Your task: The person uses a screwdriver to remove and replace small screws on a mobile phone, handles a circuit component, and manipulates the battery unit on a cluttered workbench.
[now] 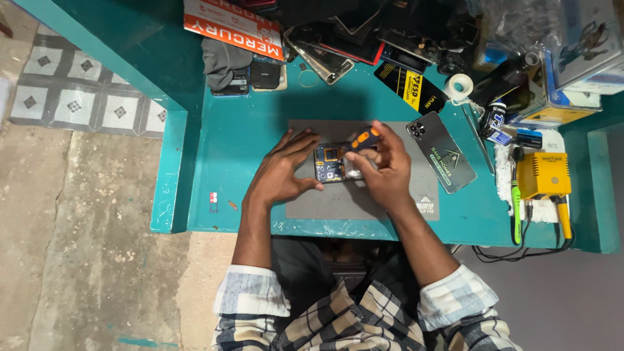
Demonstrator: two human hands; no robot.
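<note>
An opened phone with its insides showing lies on a grey work mat on a teal table. My left hand rests on the mat with its fingers spread, its fingertips steadying the phone's left side. My right hand is closed around a small screwdriver with an orange and black handle, whose tip points down at the phone's upper part.
A grey phone back cover lies on the mat's right edge. A yellow soldering station with green and yellow tools, a tape roll, boxes and several phones crowd the table's back and right. The table's front edge is near my lap.
</note>
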